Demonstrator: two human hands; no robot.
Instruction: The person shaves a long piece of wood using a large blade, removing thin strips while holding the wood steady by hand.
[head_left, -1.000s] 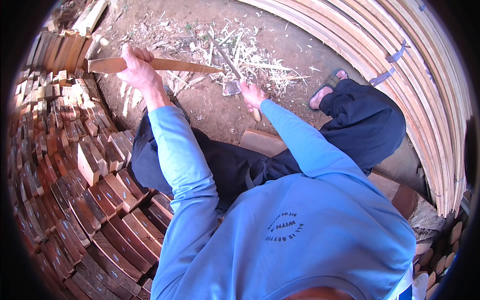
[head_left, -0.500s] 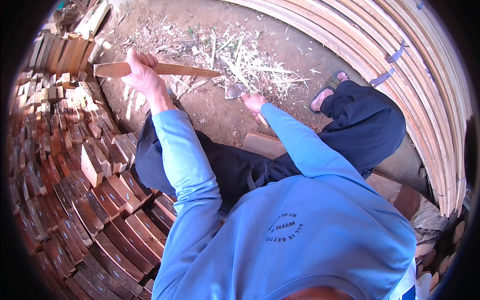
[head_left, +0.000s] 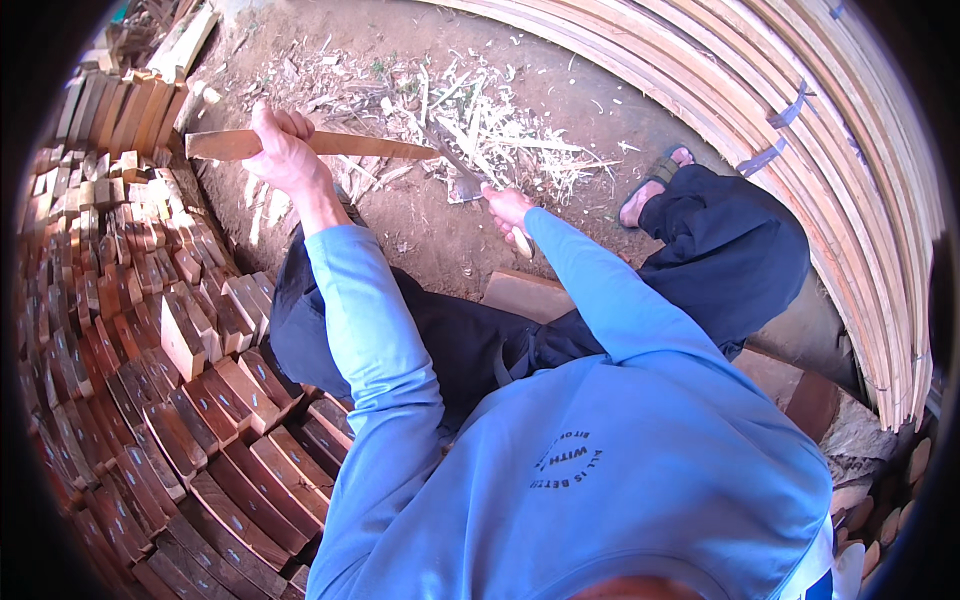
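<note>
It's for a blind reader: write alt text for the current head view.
A blue-shirted person holds a long, tapered brown wooden piece in the left grip and a grey-bladed, pale-handled tool in the right grip. Pale wood shavings litter the brown ground; reddish-brown wooden blocks are stacked left, long pale wooden planks right.

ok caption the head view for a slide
Left hand holds a tapered wooden slat, right hand a long-bladed knife, near scattered wood shavings.

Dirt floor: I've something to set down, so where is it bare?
The dirt floor is mostly bare between the wood shavings and the long strips, and again between the shavings and the brown block, where the right hand overhangs part. Crowded: the shavings themselves and, at left, the packed wooden pieces.
</note>
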